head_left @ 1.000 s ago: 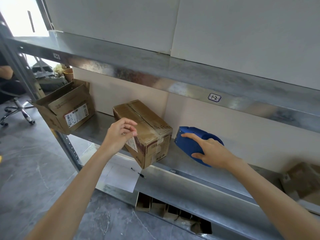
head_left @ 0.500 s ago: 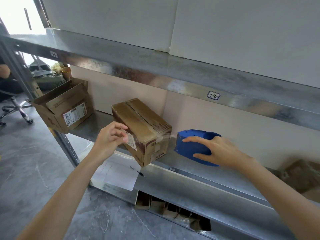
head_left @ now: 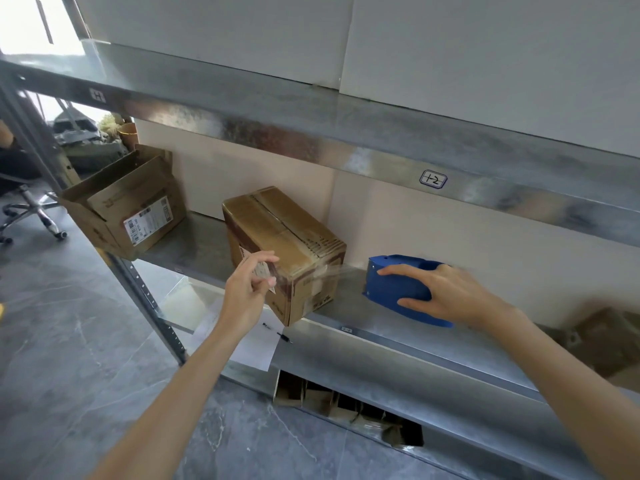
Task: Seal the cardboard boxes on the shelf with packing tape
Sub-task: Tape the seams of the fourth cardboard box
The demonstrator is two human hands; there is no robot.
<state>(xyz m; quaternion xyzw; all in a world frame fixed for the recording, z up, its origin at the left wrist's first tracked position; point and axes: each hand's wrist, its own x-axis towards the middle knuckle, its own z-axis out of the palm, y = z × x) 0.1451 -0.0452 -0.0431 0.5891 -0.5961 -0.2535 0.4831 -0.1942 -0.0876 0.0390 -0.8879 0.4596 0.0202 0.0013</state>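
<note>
A handwritten tag reading "1-2" (head_left: 433,179) is stuck on the front edge of the upper shelf (head_left: 242,119). A second tag (head_left: 97,95) further left is too blurred to read.

On the middle shelf (head_left: 433,344), at the far left, stands an open box (head_left: 128,209) with its flaps up. It carries a white shipping label (head_left: 148,220) with barcodes and print too small to read, and what is inside it cannot be seen.

The closed box (head_left: 287,244) sits mid-shelf, its near corner hanging over the front edge. The dark print on its sides is not legible.

The left hand (head_left: 247,292) is at that box's near left side, fingers curled over a small white sticker; whether they pinch anything cannot be told.

The right hand (head_left: 446,296) grips the blue tape dispenser (head_left: 394,289) to the right of the box, forefinger along the top and thumb underneath. A clear strip of tape (head_left: 341,271) runs from the box's right end to the dispenser.

Below, a sheet of paper (head_left: 249,344) and a pen (head_left: 284,337) lie on the lower level, with small cartons (head_left: 346,407) under the ledge.
</note>
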